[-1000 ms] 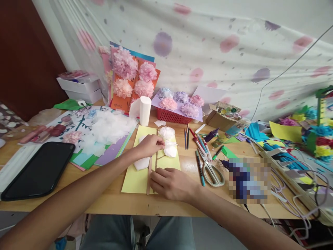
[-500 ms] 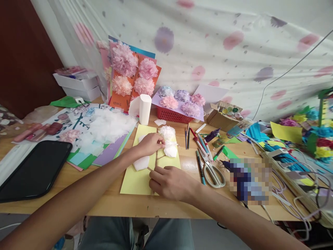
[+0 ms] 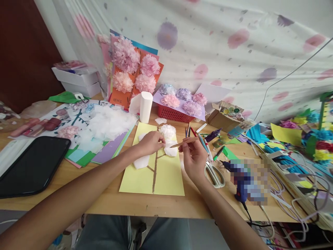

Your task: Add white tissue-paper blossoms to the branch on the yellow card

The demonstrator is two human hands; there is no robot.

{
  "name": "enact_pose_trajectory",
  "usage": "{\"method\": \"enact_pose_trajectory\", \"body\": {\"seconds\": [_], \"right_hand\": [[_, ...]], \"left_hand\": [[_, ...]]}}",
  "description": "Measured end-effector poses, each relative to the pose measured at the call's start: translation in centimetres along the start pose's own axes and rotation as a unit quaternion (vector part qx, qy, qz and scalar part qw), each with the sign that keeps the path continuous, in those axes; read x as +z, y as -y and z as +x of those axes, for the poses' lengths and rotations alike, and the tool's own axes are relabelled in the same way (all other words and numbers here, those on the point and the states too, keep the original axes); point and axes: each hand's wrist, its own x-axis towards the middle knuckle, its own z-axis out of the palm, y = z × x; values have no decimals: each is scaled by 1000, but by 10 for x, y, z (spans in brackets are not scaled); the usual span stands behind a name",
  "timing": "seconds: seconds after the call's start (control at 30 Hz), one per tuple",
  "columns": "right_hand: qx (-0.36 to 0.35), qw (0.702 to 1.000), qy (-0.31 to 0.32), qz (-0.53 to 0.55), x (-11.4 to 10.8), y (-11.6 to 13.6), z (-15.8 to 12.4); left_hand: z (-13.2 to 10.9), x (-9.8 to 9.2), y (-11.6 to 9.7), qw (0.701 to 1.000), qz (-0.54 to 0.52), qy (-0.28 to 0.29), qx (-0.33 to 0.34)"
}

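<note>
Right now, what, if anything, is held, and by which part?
The right hand grips a brown stick near its middle; whether the left hand holds anything cannot be told.

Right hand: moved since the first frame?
Yes. Judged against the yellow sheet, the right hand has gone rightward and farther from the person, from over the sheet's near part to its right edge.

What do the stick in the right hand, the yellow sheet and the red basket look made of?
Stick: probably wood, matte, judging by its plain brown colour. Yellow sheet: paper or thin card, matte, flat with crisp edges. Red basket: likely plastic, given its regular moulded-looking holes; sheen unclear.
</note>
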Motion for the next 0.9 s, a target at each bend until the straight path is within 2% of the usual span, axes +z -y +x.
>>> {"method": "enact_pose_trajectory", "body": {"seconds": [0.13,0.27,0.9], "right_hand": [[-2,1000,-17,1,7,-9,-1],[-10,1000,-3,-10,10,-13,-2],[2,1000,4,-17,11,-18,-1]], "left_hand": [[1,2,0,1000,9,-8,-2],[1,3,1,1000,18,-15,3],[2,5,2,999,34,-17,18]]}}
